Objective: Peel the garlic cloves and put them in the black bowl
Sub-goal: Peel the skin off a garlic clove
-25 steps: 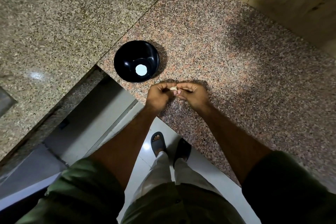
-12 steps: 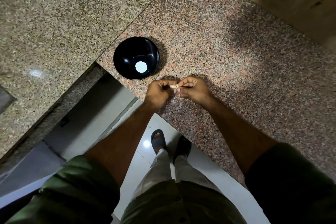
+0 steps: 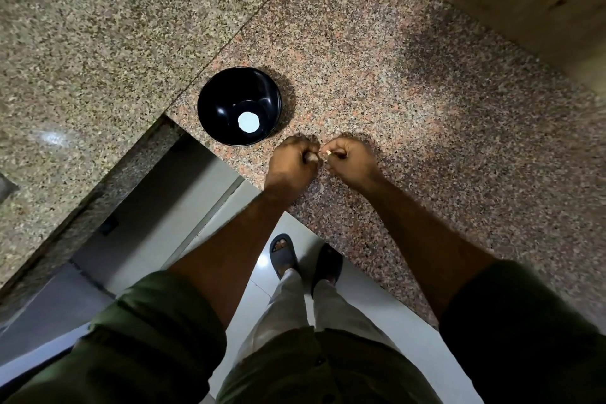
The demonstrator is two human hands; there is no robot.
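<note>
One round glossy black bowl (image 3: pixel 239 105) stands on the speckled pinkish granite bench (image 3: pixel 410 92), close to the bench's front corner. On the bowl's bottom sits one bright white round patch; whether it is a reflection or a thing lying there cannot be told. No peeled cloves can be made out in the bowl.

Two bare hands are held over the bench just to the right of the bowl, near its front edge. The left hand (image 3: pixel 292 164) has its fingers curled into a loose fist; what it holds, if anything, is hidden by the fingers. The right hand (image 3: pixel 349 159) has its fingertips curled and pinched on one small pale garlic clove (image 3: pixel 327 152), of which only a whitish tip shows between the two hands. The hands are almost touching, with a narrow gap between them.

Both forearms come out of two rolled dark green sleeves (image 3: pixel 157 331). Below the bench edge show light trousers and two dark open sandals (image 3: pixel 283 254) on a pale tiled floor (image 3: pixel 367 298).

No brand, label or writing can be read anywhere.
</note>
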